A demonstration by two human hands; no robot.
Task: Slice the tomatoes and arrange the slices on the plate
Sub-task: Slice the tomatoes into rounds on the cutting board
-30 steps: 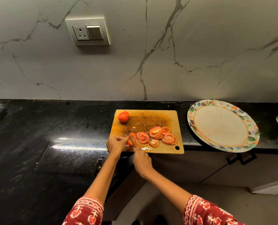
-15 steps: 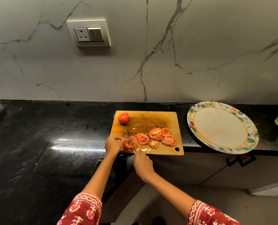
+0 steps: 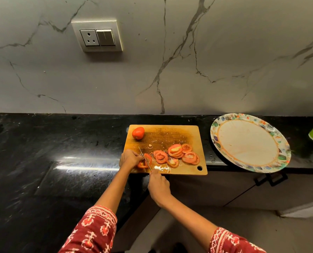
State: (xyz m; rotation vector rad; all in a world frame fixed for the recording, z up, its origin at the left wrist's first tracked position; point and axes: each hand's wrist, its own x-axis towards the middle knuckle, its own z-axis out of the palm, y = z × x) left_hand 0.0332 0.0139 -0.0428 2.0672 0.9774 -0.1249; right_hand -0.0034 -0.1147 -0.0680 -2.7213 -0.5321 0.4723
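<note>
My left hand (image 3: pixel 130 158) steadies a half-cut tomato (image 3: pixel 143 163) on the cutting board (image 3: pixel 170 136) while my right hand (image 3: pixel 158 187) grips the knife (image 3: pixel 144 158), its blade in the tomato. Slices (image 3: pixel 175 154) lie beside it; the plate (image 3: pixel 216 136) sits right on the worktop (image 3: pixel 60 143).

We note a wooden cutting board (image 3: pixel 172 136), stained and wet-looking; glossy black stone table (image 3: pixel 42 152); matt veined marble wall (image 3: pixel 225 52); thin metal knife blade (image 3: pixel 144 157); glossy-skinned whole tomato (image 3: pixel 138 133).

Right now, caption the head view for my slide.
Left hand steadies a tomato while right hand slices it with a knife; plate bare.
</note>
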